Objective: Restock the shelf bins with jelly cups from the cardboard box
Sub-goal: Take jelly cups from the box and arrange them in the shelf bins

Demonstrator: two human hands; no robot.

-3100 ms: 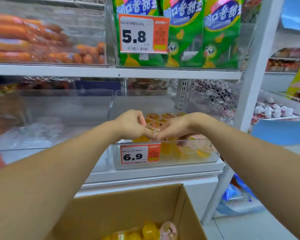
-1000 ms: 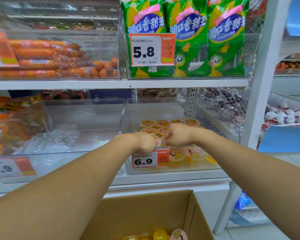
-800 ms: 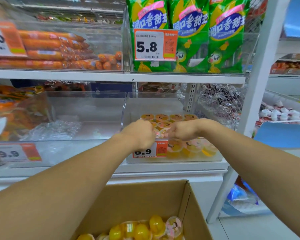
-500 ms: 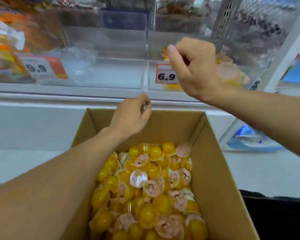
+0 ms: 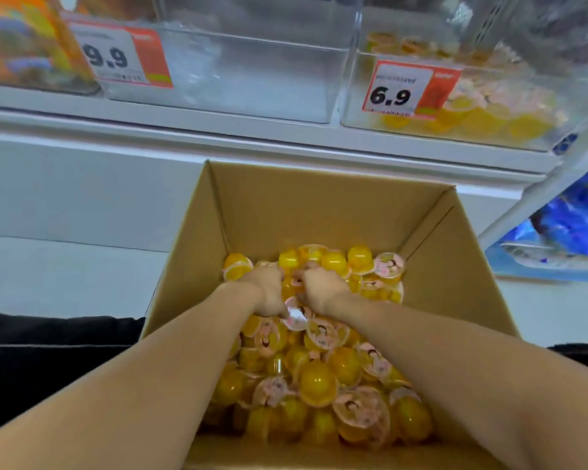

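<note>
Both of my hands are curled knuckles-up into the jelly cups (image 5: 314,361) inside the cardboard box (image 5: 431,286); my fingertips are buried among the cups, so I cannot tell whether either hand has closed on one. Working left to right from the box: up and to its left, a clear bin (image 5: 248,76) tagged 9.9 holds no jelly cups that I can see. My left hand (image 5: 269,293) sits at the far middle of the heap, thumb touching a pink-lidded cup (image 5: 296,315). My right hand (image 5: 319,288) is just beside it, so both can gather in one pass. Up and to the box's right, the bin tagged 6.9 (image 5: 540,137) is partly filled with cups. I judge the box stands directly below the shelf edge (image 5: 252,128) to keep each transfer short. Restocking appears well short of done.
</note>
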